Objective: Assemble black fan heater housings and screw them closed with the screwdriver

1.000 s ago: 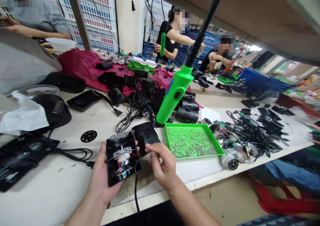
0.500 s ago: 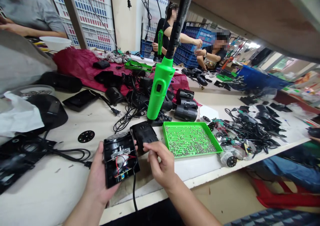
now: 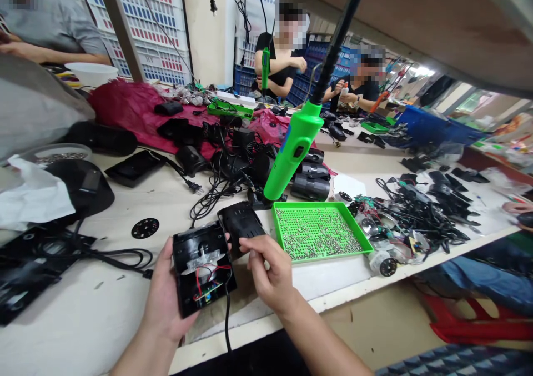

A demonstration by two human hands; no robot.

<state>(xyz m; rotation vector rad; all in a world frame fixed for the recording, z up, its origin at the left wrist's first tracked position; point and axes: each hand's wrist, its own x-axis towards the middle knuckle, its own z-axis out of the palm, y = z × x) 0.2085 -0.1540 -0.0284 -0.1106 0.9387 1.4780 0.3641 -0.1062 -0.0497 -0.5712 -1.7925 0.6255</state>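
My left hand (image 3: 164, 292) holds an open black plastic housing (image 3: 183, 287) from its left side and underneath. Inside it are a clear plastic piece (image 3: 202, 260), red wires and a small circuit board (image 3: 208, 294); a black cord (image 3: 227, 320) hangs from its right side. My right hand (image 3: 270, 270) is beside the housing with its fingers curled and pinched; whatever they hold, if anything, is too small to make out. Behind the fingertips lies a black vented cover (image 3: 240, 223). A green electric screwdriver (image 3: 293, 151) hangs above the table, tilted.
A green perforated tray (image 3: 366, 246) of small screws lies right of my right hand. Further right is a heap of black parts and wires (image 3: 433, 209). A black dial disc (image 3: 145, 228) and a coiled cord (image 3: 120, 256) lie left. Co-workers (image 3: 283, 70) sit across the table.
The hanging screwdriver has swung right and tilted more. The housing in my left hand has turned slightly. My right hand has hardly moved. A co-worker across the table has drawn an outstretched arm back.
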